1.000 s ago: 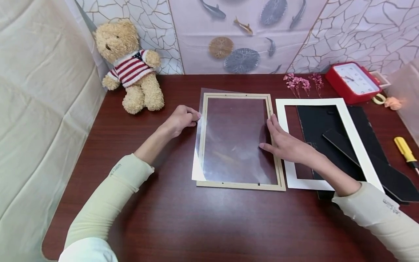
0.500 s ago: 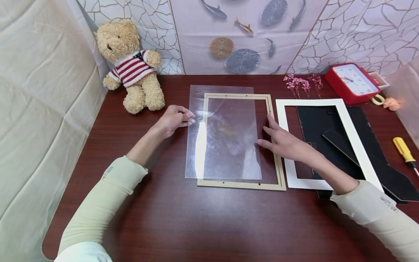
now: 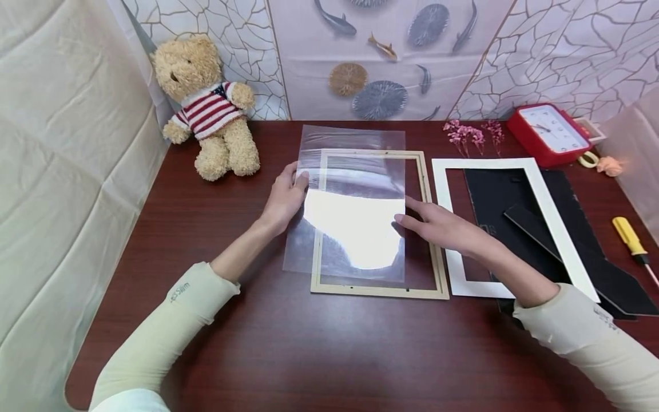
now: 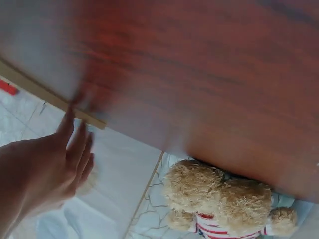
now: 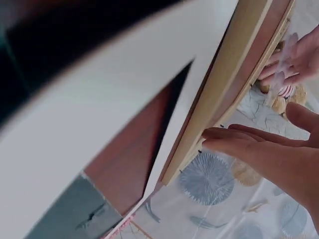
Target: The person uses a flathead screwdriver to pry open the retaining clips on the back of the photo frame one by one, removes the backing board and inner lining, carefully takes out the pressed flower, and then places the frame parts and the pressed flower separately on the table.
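The left hand [image 3: 285, 197] pinches the nine o'clock edge of the clear acrylic sheet [image 3: 350, 212], tilting it above the wooden picture frame [image 3: 432, 252]. The right hand [image 3: 443, 229], fingers straight, steadies its three o'clock edge, seemingly so it lifts evenly.

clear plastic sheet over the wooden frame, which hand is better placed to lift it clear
Left, probably. The left hand grips the left edge of the clear plastic sheet, already raised above the light wooden picture frame; the right hand only touches its right edge with straight fingers.
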The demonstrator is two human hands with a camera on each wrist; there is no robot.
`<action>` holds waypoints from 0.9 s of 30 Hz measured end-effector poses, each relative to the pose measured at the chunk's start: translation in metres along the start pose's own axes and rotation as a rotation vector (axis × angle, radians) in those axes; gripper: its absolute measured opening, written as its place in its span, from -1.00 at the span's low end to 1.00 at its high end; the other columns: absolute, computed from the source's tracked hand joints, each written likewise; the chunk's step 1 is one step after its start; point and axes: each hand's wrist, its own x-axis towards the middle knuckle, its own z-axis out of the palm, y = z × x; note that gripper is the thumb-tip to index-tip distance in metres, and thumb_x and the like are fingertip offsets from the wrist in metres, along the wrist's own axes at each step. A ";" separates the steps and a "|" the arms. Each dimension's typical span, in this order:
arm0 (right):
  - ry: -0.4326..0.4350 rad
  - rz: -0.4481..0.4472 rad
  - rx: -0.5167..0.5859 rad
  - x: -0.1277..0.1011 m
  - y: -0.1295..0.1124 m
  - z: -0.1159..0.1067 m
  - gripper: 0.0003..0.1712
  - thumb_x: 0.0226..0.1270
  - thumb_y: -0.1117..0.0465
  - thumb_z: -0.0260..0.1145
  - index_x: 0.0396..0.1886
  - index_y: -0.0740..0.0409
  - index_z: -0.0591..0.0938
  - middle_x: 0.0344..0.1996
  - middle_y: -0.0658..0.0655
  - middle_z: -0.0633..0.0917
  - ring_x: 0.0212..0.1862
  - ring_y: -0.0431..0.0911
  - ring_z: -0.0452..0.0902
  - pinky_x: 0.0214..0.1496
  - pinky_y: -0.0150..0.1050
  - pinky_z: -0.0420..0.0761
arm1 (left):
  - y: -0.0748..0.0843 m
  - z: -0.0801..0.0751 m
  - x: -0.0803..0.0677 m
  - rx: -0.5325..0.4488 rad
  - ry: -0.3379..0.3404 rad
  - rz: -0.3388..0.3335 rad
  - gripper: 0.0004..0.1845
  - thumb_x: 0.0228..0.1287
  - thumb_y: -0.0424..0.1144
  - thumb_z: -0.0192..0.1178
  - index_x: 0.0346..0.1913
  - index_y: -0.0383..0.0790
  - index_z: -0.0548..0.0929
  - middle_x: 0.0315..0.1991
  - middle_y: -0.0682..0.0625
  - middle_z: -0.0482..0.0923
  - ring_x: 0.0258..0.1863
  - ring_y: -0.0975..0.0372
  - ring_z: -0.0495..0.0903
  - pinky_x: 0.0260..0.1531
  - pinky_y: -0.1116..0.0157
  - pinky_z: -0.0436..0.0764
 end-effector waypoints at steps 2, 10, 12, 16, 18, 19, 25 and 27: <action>0.002 -0.006 0.018 -0.003 -0.004 -0.002 -0.09 0.83 -0.03 0.09 0.75 0.50 -0.01 0.72 0.51 0.14 0.75 0.34 0.04 0.68 0.36 0.21 | 0.002 -0.002 -0.006 0.076 -0.038 0.010 -0.26 0.83 -0.09 -0.09 0.79 -0.35 -0.05 0.74 -0.29 0.15 0.61 -0.03 0.42 0.62 0.11 0.37; -0.007 -0.061 0.036 -0.008 -0.026 0.000 -0.09 0.84 -0.13 0.04 0.79 0.36 0.01 0.78 0.38 0.04 0.79 0.24 -0.07 0.74 0.31 0.08 | 0.015 -0.037 -0.029 0.181 -0.134 -0.005 -0.08 0.81 0.11 -0.11 0.79 -0.17 -0.42 0.83 -0.12 -0.36 0.80 0.04 -0.08 0.75 0.13 -0.09; -0.013 -0.088 0.006 -0.008 -0.036 0.003 -0.10 0.83 -0.14 0.04 0.79 0.35 0.03 0.78 0.38 0.01 0.80 0.25 -0.11 0.75 0.31 0.05 | 0.019 -0.049 -0.035 0.188 -0.146 -0.015 -0.06 0.80 0.13 -0.10 0.79 -0.15 -0.44 0.83 -0.14 -0.37 0.80 0.00 -0.05 0.75 0.11 -0.10; -0.030 -0.113 -0.102 -0.005 -0.053 0.011 -0.12 0.83 -0.15 0.02 0.76 0.38 0.10 0.78 0.41 -0.07 0.79 0.32 -0.18 0.76 0.31 -0.03 | 0.027 -0.071 -0.049 0.220 -0.175 -0.028 -0.06 0.80 0.18 -0.14 0.79 -0.17 -0.43 0.82 -0.16 -0.36 0.73 -0.16 0.13 0.75 0.03 -0.03; -0.054 -0.114 -0.150 -0.001 -0.062 0.017 -0.11 0.82 -0.17 0.02 0.75 0.40 0.11 0.78 0.41 -0.11 0.79 0.35 -0.23 0.77 0.30 -0.09 | 0.028 -0.084 -0.056 0.234 -0.186 -0.027 -0.07 0.80 0.19 -0.16 0.79 -0.21 -0.39 0.82 -0.15 -0.36 0.72 -0.21 0.13 0.74 -0.01 -0.01; -0.068 -0.115 -0.169 0.000 -0.067 0.021 -0.10 0.82 -0.19 0.01 0.74 0.40 0.11 0.78 0.40 -0.13 0.79 0.35 -0.25 0.78 0.28 -0.12 | 0.027 -0.091 -0.059 0.246 -0.189 -0.027 -0.08 0.80 0.19 -0.17 0.79 -0.22 -0.38 0.82 -0.15 -0.36 0.73 -0.21 0.10 0.74 -0.03 0.00; -0.214 -0.158 -0.254 0.013 -0.095 0.049 -0.04 0.80 -0.22 0.04 0.73 0.45 0.10 0.76 0.44 -0.24 0.80 0.30 -0.39 0.79 0.18 -0.21 | 0.014 -0.135 -0.084 0.283 -0.216 -0.073 -0.10 0.81 0.19 -0.21 0.79 -0.22 -0.37 0.80 -0.29 -0.30 0.71 -0.32 0.06 0.68 -0.23 0.03; -0.265 -0.174 -0.266 0.017 -0.102 0.058 -0.07 0.80 -0.20 0.06 0.72 0.46 0.16 0.75 0.46 -0.25 0.80 0.28 -0.44 0.80 0.15 -0.23 | 0.007 -0.148 -0.094 0.310 -0.221 -0.091 -0.10 0.81 0.18 -0.20 0.80 -0.22 -0.37 0.80 -0.29 -0.30 0.69 -0.35 0.08 0.66 -0.28 0.02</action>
